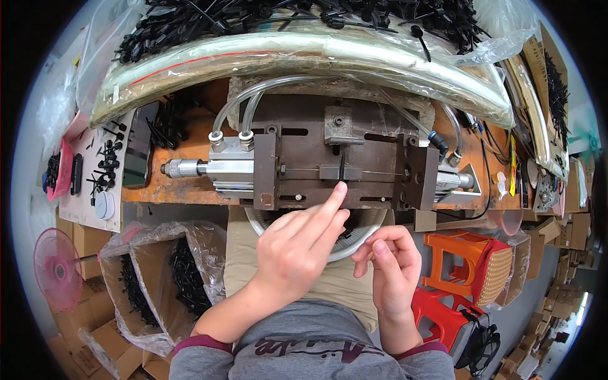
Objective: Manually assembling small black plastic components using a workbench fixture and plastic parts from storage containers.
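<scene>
My left hand (297,247) reaches over the near edge of a dark brown metal fixture (310,145). Its index finger is stretched out, and the tip touches the near end of a thin black plastic part (342,168). That part sits across a small metal block (328,172) in the middle of the fixture. The other fingers are bent below, apart from the index; the thumb is hidden. To the right, my right hand (394,266) hangs before the fixture, loosely curled with the thumb up, and nothing shows in it. A pale basin (370,237) with black pieces stands under the hands.
Silver air cylinders (231,174) with clear tubes (278,81) flank the fixture. Behind it, black cable-tie-like parts (304,16) lie heaped on a plastic-wrapped tray edge (304,54). Lined boxes (161,278) and a pink fan (58,269) stand left, orange and red stools (453,259) right.
</scene>
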Demonstrator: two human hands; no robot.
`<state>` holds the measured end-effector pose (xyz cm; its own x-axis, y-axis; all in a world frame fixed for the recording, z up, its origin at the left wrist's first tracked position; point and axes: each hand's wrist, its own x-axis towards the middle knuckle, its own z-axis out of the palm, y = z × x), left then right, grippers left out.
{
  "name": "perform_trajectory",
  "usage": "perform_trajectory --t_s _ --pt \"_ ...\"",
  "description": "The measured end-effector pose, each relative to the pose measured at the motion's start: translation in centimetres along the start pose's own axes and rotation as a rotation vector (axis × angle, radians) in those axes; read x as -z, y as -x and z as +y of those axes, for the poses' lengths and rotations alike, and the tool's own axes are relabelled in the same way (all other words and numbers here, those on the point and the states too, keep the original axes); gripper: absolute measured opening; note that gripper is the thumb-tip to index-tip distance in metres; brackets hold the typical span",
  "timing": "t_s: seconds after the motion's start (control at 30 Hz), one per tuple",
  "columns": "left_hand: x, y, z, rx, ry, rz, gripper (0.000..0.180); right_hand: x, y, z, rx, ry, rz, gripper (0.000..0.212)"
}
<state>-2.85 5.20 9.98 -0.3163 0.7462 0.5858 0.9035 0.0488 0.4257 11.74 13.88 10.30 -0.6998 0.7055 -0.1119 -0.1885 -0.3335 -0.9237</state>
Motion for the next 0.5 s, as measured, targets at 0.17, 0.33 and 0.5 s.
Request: perform_trajectory --t_s 0.17,0.33,0.5 --pt "-0.2 -0.5 0.5 0.032 -0.103 -0.061 0.027 0.3 0.0 0.2 -0.023 0.0 -0.006 0.011" --pt "0.0 -1.1 0.5 0.053 -0.114 -0.101 0.026 0.7 0.0 0.4 -0.039 -0.001 -0.022 0.009" --pt "0.2 -1.3 0.6 0.067 -0.119 -0.11 0.025 0.9 0.3 0.6 -0.047 -0.014 -0.017 0.009"
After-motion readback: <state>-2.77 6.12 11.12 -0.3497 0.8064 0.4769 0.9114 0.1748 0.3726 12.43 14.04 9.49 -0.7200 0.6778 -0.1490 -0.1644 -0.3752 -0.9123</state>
